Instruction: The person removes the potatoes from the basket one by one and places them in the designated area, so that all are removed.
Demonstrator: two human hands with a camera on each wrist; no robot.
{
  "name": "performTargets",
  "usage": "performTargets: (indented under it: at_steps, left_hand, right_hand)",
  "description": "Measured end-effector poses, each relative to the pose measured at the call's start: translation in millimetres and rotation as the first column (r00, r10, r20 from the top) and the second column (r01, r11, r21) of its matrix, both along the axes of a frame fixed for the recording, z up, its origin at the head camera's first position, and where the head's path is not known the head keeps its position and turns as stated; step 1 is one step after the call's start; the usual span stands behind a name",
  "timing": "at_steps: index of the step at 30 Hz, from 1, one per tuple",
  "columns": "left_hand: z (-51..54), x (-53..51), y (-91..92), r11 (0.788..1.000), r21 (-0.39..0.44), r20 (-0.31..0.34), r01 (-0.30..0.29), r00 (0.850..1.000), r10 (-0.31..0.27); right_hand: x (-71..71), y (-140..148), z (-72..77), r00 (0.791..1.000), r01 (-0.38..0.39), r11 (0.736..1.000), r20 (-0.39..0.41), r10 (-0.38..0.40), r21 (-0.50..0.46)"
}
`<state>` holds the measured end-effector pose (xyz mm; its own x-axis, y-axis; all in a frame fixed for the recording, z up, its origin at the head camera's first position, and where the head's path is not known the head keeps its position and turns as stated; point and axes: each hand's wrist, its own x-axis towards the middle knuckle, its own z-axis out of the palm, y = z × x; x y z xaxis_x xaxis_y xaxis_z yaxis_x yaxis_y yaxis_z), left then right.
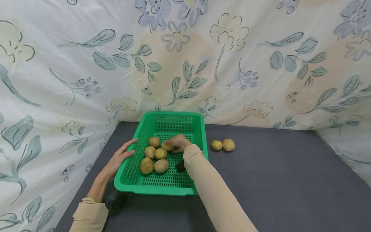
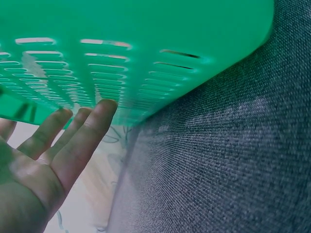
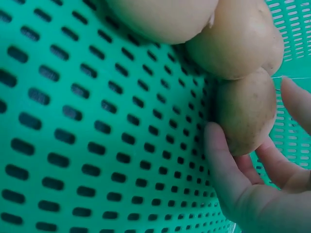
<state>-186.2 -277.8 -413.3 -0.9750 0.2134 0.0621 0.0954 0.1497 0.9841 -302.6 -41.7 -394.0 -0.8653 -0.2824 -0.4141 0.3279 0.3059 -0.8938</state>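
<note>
A green plastic basket (image 1: 185, 190) with slotted walls stands on the dark cloth, and several potatoes (image 1: 161, 166) lie in its left half. My right hand (image 1: 180, 142) reaches in and holds one potato (image 1: 167, 145) toward the back of the group. In the right wrist view, the thumb and fingers are around that potato (image 3: 248, 111), low by the basket floor and against its neighbours. My left hand (image 1: 116, 162) is at the basket's left side, its fingertips by the rim. The left wrist view shows its fingers (image 2: 82, 138) extended along the slotted wall.
Two potatoes, a smaller one (image 1: 216, 145) and a larger one (image 1: 228, 145), sit side by side on the dark cloth (image 1: 275, 180) right of the basket. A flower-patterned sheet (image 1: 185, 64) hangs behind and along the sides.
</note>
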Motion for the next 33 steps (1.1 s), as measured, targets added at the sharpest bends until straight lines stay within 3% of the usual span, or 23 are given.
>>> performTargets:
  at_steps: [10, 33]
  left_hand:
    - [1.4, 2.9, 1.3, 1.000, 0.008, -0.007, 0.008, 1.000, -0.008]
    - [1.4, 3.1, 0.5, 0.999, 0.032, -0.003, 0.021, 1.000, -0.021]
  right_hand:
    - [1.3, -0.9, 1.3, 0.997, -0.061, 0.993, -0.047, 0.066, 0.102]
    - [-1.4, -0.9, 1.1, 0.992, -0.066, 0.989, -0.095, 0.079, 0.130]
